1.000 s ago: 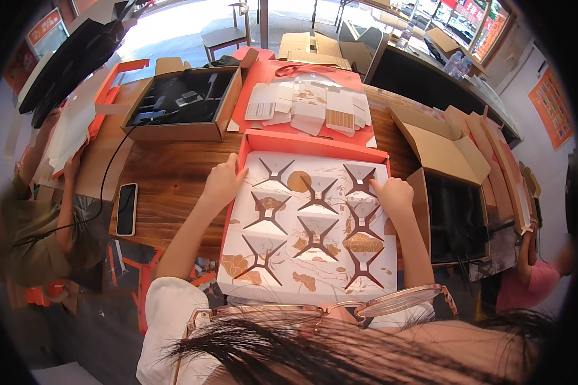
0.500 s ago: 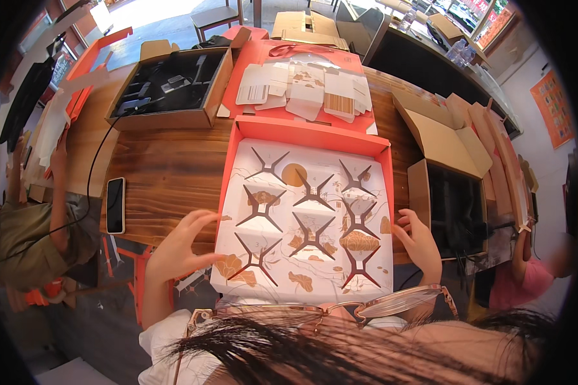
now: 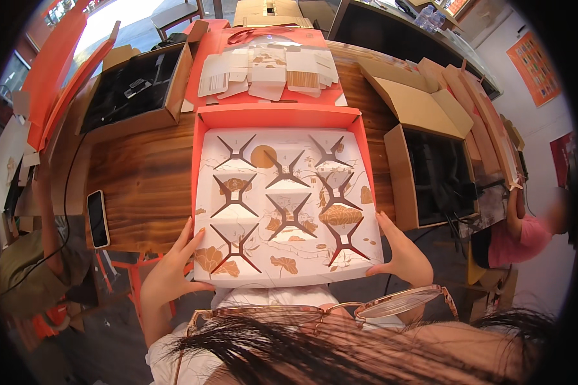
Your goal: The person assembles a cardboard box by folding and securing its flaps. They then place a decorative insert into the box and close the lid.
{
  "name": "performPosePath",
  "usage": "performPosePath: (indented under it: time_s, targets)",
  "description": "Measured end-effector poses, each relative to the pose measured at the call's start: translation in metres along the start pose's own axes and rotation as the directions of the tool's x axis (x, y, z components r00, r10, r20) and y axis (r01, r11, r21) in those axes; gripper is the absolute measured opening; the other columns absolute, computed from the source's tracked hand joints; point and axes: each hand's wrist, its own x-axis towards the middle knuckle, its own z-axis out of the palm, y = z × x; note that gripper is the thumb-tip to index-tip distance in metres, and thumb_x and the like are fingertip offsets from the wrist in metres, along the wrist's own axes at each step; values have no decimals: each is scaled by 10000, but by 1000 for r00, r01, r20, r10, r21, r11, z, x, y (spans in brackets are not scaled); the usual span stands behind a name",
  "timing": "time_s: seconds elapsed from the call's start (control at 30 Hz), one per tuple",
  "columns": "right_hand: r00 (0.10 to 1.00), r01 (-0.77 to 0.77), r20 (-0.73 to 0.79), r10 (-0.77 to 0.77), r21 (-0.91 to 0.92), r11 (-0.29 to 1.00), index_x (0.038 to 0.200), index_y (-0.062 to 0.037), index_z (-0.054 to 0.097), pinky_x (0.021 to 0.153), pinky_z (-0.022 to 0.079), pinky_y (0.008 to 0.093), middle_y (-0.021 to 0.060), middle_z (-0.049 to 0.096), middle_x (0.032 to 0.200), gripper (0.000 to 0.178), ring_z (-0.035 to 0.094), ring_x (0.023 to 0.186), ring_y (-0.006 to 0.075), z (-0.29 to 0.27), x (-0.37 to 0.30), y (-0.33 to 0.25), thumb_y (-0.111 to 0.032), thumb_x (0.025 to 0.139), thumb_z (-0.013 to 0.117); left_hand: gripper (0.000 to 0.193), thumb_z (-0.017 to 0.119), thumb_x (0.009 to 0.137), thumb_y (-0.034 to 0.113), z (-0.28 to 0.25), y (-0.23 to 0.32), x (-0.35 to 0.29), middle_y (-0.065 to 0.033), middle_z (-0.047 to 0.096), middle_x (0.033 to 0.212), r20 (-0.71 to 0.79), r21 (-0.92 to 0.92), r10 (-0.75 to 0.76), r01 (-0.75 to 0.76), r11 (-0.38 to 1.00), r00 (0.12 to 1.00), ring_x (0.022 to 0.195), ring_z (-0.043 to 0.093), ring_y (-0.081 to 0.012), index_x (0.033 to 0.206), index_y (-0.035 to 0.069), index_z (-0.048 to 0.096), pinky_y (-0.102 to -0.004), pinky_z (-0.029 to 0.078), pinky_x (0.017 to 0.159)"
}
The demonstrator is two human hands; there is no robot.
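Observation:
On the wooden table in front of me lies a shallow coral-red box (image 3: 279, 116). Inside it is a white insert (image 3: 302, 263) printed with gold leaves and a gold disc, with several dark X-shaped slots. My left hand (image 3: 170, 273) grips the box's near left corner, fingers along the side and thumb by the front edge. Gripping the near right corner is my right hand (image 3: 404, 256), its thumb at the front edge and fingers up the side. The fingers' undersides are hidden.
White and patterned card pieces (image 3: 266, 69) lie on a red box behind. Cardboard boxes with black lining stand at left (image 3: 131, 90) and right (image 3: 433, 186). A phone (image 3: 97, 219) lies at the table's left edge. People work at the left (image 3: 32, 263) and right (image 3: 520, 234).
My hands have moved from beside the box to its near corners and closed on them. The whole view has shifted, so the surroundings appear further left and higher.

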Motion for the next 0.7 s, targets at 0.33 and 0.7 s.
performPosePath:
  time_s: [0.33, 0.7]
  targets:
    - [995, -75, -60, 82, 112, 991, 1380, 19, 379, 927, 478, 349, 236, 510, 1329, 946, 565, 1156, 339, 13, 2, 19, -209, 603, 868, 892, 834, 644, 168, 21, 1, -14, -231, 415, 1420, -179, 38, -39, 47, 998, 983, 1233, 500, -365, 1416, 76, 397, -382, 456, 958]
    - [993, -7, -118, -4, -89, 996, 1380, -57, 403, 897, 491, 375, 136, 337, 1494, 905, 572, 1104, 369, 27, -10, 1, -118, 594, 849, 816, 771, 692, 55, 40, 4, -23, -224, 504, 1324, -278, 6, -67, 71, 997, 958, 1148, 546, -379, 1416, 96, 396, -398, 488, 870]
